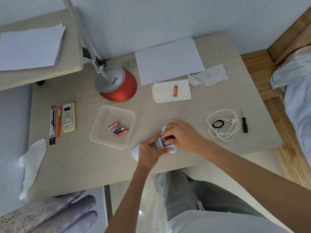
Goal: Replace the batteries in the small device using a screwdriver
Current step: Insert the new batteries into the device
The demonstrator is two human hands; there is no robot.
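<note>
Bay open, screwdriver parked on bench. Left hand grips device; right hand fingers pinch battery in bay. Swap midway; cover, screw pending.

The bench is pale wood-grain, the lamp base red and silver. An orange battery lies on white tissue. There are red batteries, a dark blue battery, a black screwdriver and a pale blue device.

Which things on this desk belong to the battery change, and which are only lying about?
For the job:
device, held by left hand and right hand
screwdriver
three batteries in tray
orange battery on tissue

Lying about:
lamp
remote
pen
cable
paper
</note>
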